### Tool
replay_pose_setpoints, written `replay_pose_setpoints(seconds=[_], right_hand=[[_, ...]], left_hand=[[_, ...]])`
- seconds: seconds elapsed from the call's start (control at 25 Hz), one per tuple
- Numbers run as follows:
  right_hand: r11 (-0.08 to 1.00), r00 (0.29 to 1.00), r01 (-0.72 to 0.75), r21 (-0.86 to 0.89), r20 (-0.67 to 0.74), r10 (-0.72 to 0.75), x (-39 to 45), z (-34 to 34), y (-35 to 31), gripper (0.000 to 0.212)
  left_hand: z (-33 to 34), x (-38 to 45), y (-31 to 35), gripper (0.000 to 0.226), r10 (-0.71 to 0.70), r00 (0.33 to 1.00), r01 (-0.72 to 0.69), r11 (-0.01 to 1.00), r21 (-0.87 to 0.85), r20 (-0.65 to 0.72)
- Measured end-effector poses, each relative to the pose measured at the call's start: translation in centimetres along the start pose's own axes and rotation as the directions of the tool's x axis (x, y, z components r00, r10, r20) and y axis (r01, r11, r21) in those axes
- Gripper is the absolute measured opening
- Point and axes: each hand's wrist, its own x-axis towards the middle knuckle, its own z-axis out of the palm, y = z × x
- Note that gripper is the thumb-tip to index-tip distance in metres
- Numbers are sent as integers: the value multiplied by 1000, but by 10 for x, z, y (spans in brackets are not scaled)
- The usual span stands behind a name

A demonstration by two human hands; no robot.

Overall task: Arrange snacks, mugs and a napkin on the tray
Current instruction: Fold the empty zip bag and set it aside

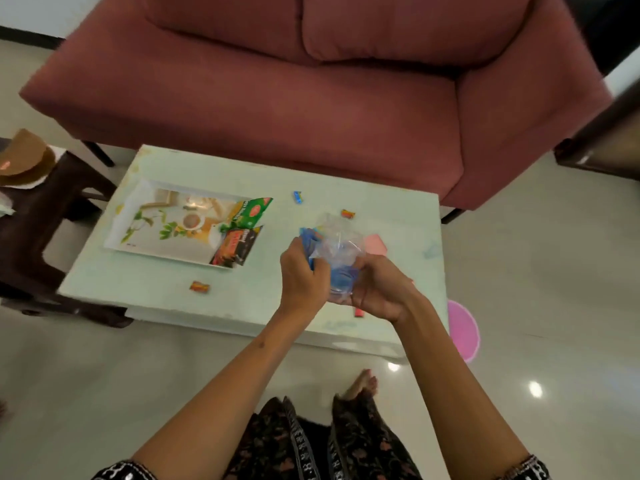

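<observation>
A printed white tray (pixel 152 233) lies on the left half of the pale low table (pixel 166 289). A green snack packet (pixel 254 212) and a black-and-red packet (pixel 235 247) rest on its right end. Over the table's right half both hands hold a clear plastic bag (pixel 337 244) with blue contents. My left hand (pixel 303 271) grips its left side and my right hand (pixel 377 289) grips its lower right. Loose candies lie on the table: a blue one (pixel 298 196), an orange one (pixel 347 213) and another orange one (pixel 200 287). A pink napkin (pixel 375 244) peeks out behind the bag.
A dark red sofa (pixel 311 98) stands right behind the table. A dark wooden stool (pixel 45 216) with a brown hat (pixel 27 157) is at the left. A pink round object (pixel 462 329) lies on the floor by the table's right corner. A small red item (pixel 358 312) sits near the front edge.
</observation>
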Motion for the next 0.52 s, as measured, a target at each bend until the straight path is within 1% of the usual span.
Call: replay_pose_setpoints(seconds=[0.04, 0.08, 0.12, 0.16, 0.2, 0.24, 0.28, 0.32, 0.4, 0.44, 0.52], right_hand=[[999, 1000, 31, 11, 2, -31, -11, -21, -16, 44], [998, 998, 66, -9, -7, -66, -21, -37, -30, 44], [993, 995, 97, -70, -20, -99, -29, -54, -44, 44], [975, 991, 125, -185, -30, -133, -34, -67, -55, 46], [928, 985, 145, -343, -40, -169, -37, -78, -63, 46], [858, 976, 163, -488, -46, -211, -39, -90, -69, 43], [791, 963, 186, -583, -53, -265, -40, -100, -73, 39], [749, 947, 215, -627, -54, -317, -42, -112, -78, 34], [722, 914, 294, -626, -38, -405, -45, -136, -85, 28], [724, 901, 313, -615, -48, -431, -46, -150, -88, 26], [709, 870, 292, -642, -129, -476, -43, -178, -91, 23]], left_hand=[[24, -1, 4, 24, 91, 995, -96, 987, 129, 40], [47, -1, 7, 25, 172, 980, -193, 941, 279, 96], [72, 0, 10, 24, 220, 964, -264, 873, 410, 151], [93, 0, 12, 24, 240, 952, -305, 810, 502, 191], [112, -1, 14, 27, 235, 949, -315, 768, 558, 212], [130, -3, 15, 29, 211, 951, -305, 752, 585, 225], [144, -4, 16, 29, 181, 954, -290, 757, 586, 239], [158, -4, 16, 28, 151, 952, -280, 778, 562, 265], [176, -3, 14, 29, 105, 930, -271, 845, 462, 353], [184, -3, 12, 31, 84, 903, -274, 868, 414, 421], [199, -6, 8, 41, 46, 832, -284, 891, 353, 553]])
